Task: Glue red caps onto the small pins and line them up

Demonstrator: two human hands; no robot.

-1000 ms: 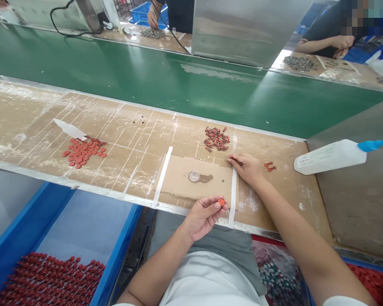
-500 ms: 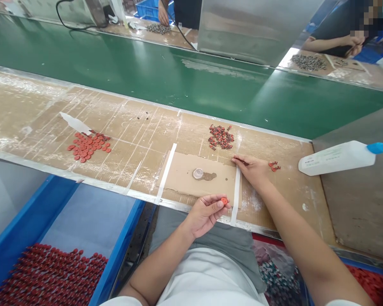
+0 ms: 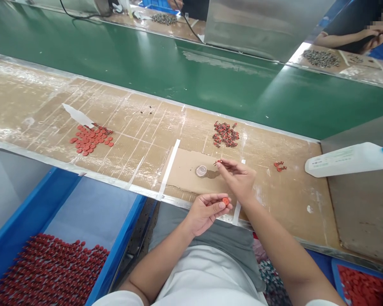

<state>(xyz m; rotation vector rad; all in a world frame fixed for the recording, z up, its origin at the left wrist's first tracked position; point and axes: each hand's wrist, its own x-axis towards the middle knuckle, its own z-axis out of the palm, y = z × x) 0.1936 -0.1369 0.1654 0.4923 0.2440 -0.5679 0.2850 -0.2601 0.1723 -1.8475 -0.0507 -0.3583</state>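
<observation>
The bottle (image 3: 347,160) on the counter (image 3: 290,195) carries printed lines, too small to read. The left hand (image 3: 207,212) pinches 1 red disc (image 3: 225,201) near the counter's front edge; the right hand (image 3: 241,178) pinches 1 small part (image 3: 218,162) over the cardboard (image 3: 185,170), near the dish (image 3: 201,171).

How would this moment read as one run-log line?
left hand: holds red disc | right hand: pinches small part near round dish | disc pile: at left

PLACE: assembly workshop; FAR: green belt (image 3: 130,63); FAR RIGHT: co-worker (image 3: 341,40), parts pile (image 3: 321,58); NEAR LEFT: blue crate (image 3: 123,238), red parts (image 3: 51,267)
</observation>
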